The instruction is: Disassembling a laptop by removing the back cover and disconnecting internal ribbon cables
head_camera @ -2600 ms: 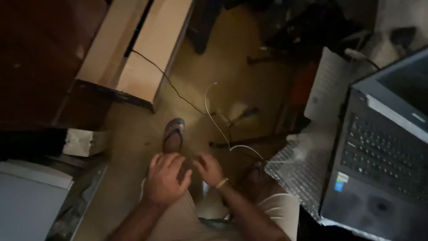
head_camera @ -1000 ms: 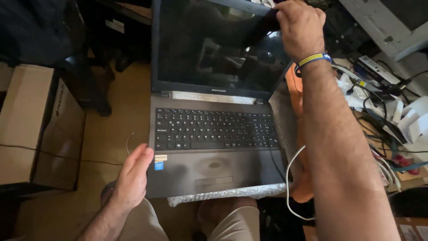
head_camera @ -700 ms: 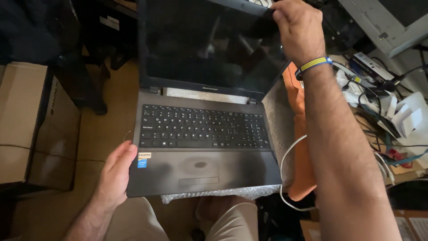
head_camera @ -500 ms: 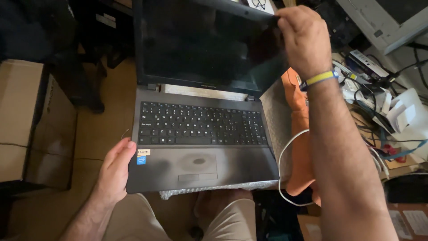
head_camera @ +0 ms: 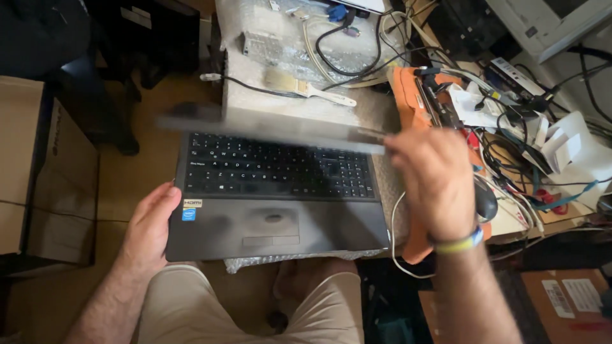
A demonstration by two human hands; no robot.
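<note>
The laptop (head_camera: 277, 204) sits in front of the person, over the knees, its long axis running from nine to three o'clock, resting on bubble wrap (head_camera: 287, 95) that covers the table's edge. Its lid (head_camera: 268, 127) is tilted low over the keyboard, blurred, hinged along the far twelve o'clock side. The right hand (head_camera: 437, 181) is at three o'clock from the keyboard, fingers closed on the lid's right end, wrist bent down, forearm coming up from five o'clock. The left hand (head_camera: 150, 229) is at eight o'clock, palm open and flat against the base's front left corner, thumb along the edge. The right hand is the one nearer the lid. A paintbrush (head_camera: 306, 87) lies on the wrap at twelve o'clock; tangled cables (head_camera: 510, 146) and a mouse (head_camera: 486, 202) lie at two to three o'clock. A cardboard box (head_camera: 38, 178) stands at nine o'clock.
</note>
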